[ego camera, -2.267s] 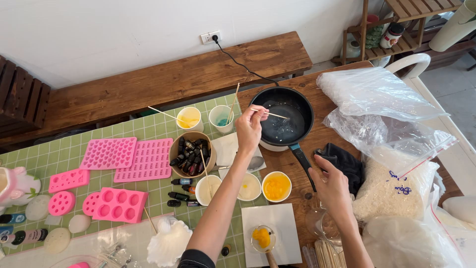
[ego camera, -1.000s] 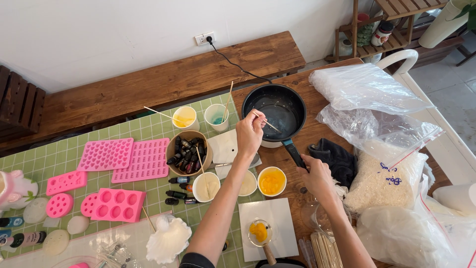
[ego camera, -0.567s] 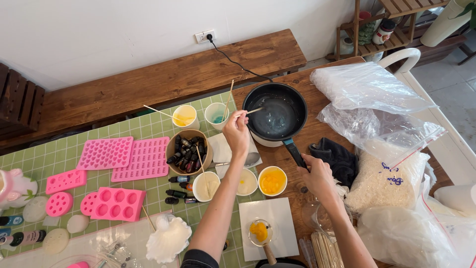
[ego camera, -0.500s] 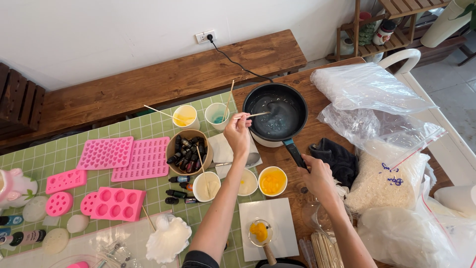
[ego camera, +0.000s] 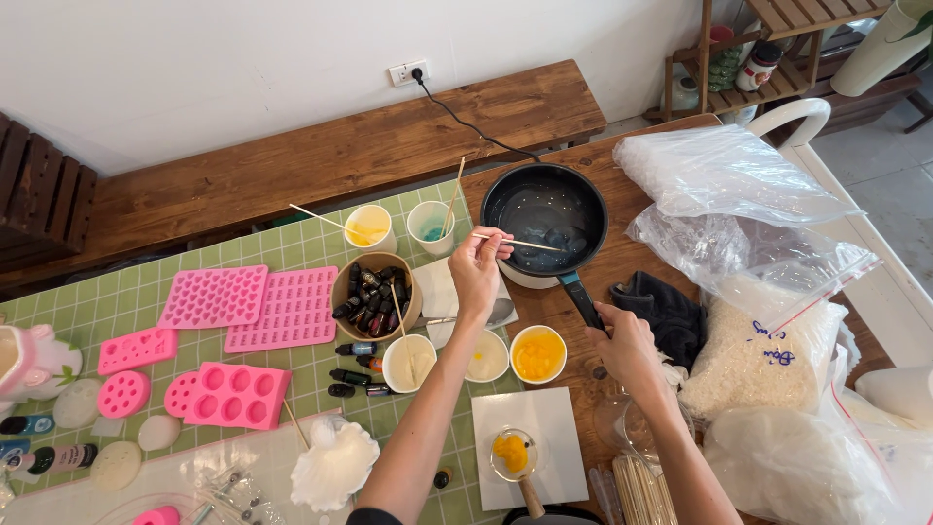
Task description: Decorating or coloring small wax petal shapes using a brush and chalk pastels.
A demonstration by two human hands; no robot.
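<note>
- black electric pot [ego camera: 544, 216] sits on the wooden worktop [ego camera: 622, 267] at its far side, its cord running up to a wall socket; a dark, glossy liquid fills the bottom.
- left hand [ego camera: 476, 267] hangs over the pot's near-left rim, fingers pressed together in a pinch on a thin wooden stick [ego camera: 525, 243] whose far end dips into the liquid.
- right hand [ego camera: 627, 342] is curled round the end of the pot handle [ego camera: 581, 297], fingers wrapped and closed on it, holding the pot in place.
- just left of the pot stand 2 small cups [ego camera: 428, 226], each with its own stick; nearer lie a bowl of dark little bottles [ego camera: 374, 292], a cup of orange liquid [ego camera: 537, 355] and pink silicone moulds [ego camera: 228, 394] on a green gridded mat [ego camera: 136, 301].
- to the right, clear plastic bags [ego camera: 724, 180] and a bag of white flakes [ego camera: 758, 365] crowd close to the pot.
- risks, as i judge them: the stick is slim and could snap or flick drops onto the mat if pushed hard; the left wrist passes close to the pot rim, which may be hot; a tug on the handle could slop liquid toward the plastic bags, which would soften against a warm wall; the cord could snag.
</note>
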